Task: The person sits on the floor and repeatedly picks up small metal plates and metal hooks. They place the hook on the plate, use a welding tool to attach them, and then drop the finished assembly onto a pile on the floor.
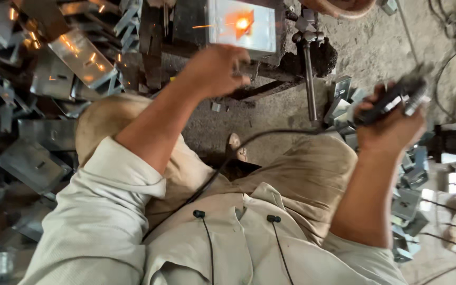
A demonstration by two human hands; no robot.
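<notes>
Left hand (215, 69) is up at the near edge of the flat metal plate (241, 25) on the work block (270, 63); fingers curl toward the plate's lower edge, but I can't tell if they're actually pinching it or just bracing against it, as motion blur hides the contact. A glowing orange spot (243, 23) sits on the plate just beyond the fingertips, sparks streaking off to the left of them. Right hand (391, 124) is closed firmly around a dark electrode holder (397, 97), raised well out to the side of the plate, its black cable (270, 134) trailing back across the lap. A steel rod (308, 79) stands upright between the two hands. Loose grey metal brackets (407, 200) are heaped below and behind the right grip; a bigger pile of bent sheet parts (54, 79) lies outboard of the left forearm. My read on doing this well: keep the left fingers on the cold edge, clear of the glow; hold the plate flat on the block so it doesn't shift; keep the cable slack off the knee; bare skin this close to sparks is the main risk.
</notes>
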